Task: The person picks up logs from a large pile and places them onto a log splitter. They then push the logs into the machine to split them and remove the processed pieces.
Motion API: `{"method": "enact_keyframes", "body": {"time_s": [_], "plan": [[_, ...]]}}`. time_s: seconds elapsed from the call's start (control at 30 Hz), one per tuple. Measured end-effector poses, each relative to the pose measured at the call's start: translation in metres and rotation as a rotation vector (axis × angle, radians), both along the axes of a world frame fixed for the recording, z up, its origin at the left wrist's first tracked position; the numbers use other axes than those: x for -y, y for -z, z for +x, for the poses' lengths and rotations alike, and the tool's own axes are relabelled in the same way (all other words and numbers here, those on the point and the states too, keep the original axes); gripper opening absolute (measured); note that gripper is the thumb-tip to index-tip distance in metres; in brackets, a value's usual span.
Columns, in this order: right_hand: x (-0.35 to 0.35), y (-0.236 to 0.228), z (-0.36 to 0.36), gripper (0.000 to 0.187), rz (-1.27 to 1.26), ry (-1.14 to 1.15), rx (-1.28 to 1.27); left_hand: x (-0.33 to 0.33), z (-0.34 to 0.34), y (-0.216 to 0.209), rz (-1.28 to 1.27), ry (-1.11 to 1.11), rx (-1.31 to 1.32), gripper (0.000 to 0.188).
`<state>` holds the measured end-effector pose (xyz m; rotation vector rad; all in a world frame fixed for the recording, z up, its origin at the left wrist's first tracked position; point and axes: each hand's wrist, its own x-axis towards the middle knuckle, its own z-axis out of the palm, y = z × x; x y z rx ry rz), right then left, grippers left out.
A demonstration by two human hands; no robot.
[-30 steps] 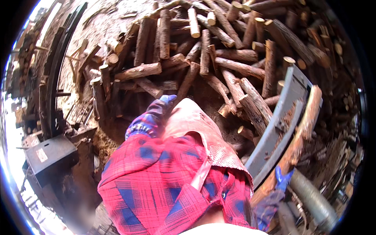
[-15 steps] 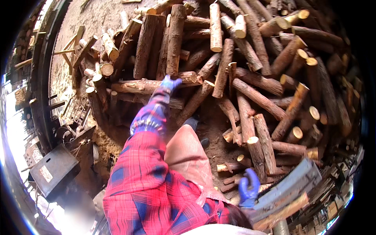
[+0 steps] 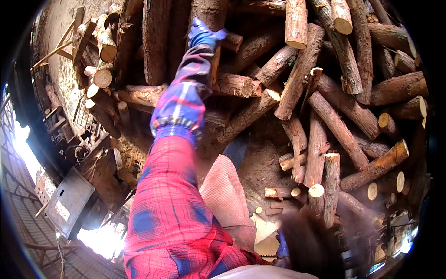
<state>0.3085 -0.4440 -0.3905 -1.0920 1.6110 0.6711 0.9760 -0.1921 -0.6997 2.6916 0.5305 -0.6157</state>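
Observation:
My left arm, in a red and blue plaid sleeve, reaches far forward. My left hand point(image 3: 204, 35), in a blue glove, is closed over the near part of a thick bark-covered log point(image 3: 211, 13), thumb to the right. That log's far end runs out of the picture. Beneath my forearm another log point(image 3: 141, 94) lies crosswise. At the lower right, only a sliver of my blue-gloved right hand point(image 3: 282, 246) shows; its fingers are hidden beside a dark, blurred shape point(image 3: 311, 242).
A heap of cut logs point(image 3: 341, 123) spreads across the right. Upright logs point(image 3: 157, 42) stand left of my left hand. A grey metal box point(image 3: 69, 202) is at the lower left, near short log ends point(image 3: 103, 78). A pinkish apron point(image 3: 225, 190) covers my front.
My left hand has moved farther forward, from the crosswise log's level onto the thick log. My right hand, visible before with curled fingers beside a grey beam, is now mostly hidden.

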Motion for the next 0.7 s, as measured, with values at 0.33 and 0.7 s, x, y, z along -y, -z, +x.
{"method": "enact_keyframes", "body": {"time_s": [0.33,0.7], "plan": [[-0.024,0.030,0.203,0.087,-0.221,-0.777,0.689,-0.020,-0.143,-0.196,-1.316,-0.138,-0.707,0.050],[0.009,-0.051,0.214,0.074,-1.159,-1.259,0.960,0.074,-0.350,-0.356,-1.414,0.606,-0.466,0.044]]}}
